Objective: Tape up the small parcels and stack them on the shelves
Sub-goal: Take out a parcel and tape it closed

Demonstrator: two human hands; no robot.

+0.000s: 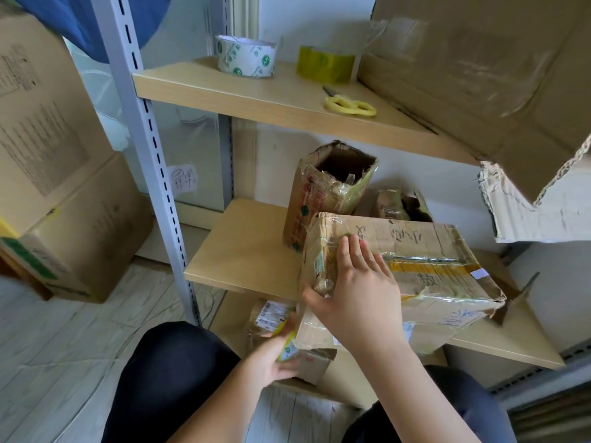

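Two hands steady a crumpled, tape-slick parcel (415, 270): right hand (358, 292) flat on its corner, left hand (275, 359) seemingly gripping a lower, probably light, box (311, 362).

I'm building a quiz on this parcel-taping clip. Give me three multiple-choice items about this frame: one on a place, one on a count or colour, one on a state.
1. Where do the scissors lie?
A. floor
B. top shelf
C. middle shelf

2. How many tape rolls stand on the top shelf?
A. one
B. two
C. four

3. The upright parcel on the middle shelf is:
A. open at the top
B. sealed shut
C. lying flat

Answers:
1 B, the yellow handles rest on the top board.
2 B, a white printed roll and a yellowish roll.
3 A, its dark inside shows through the torn top.
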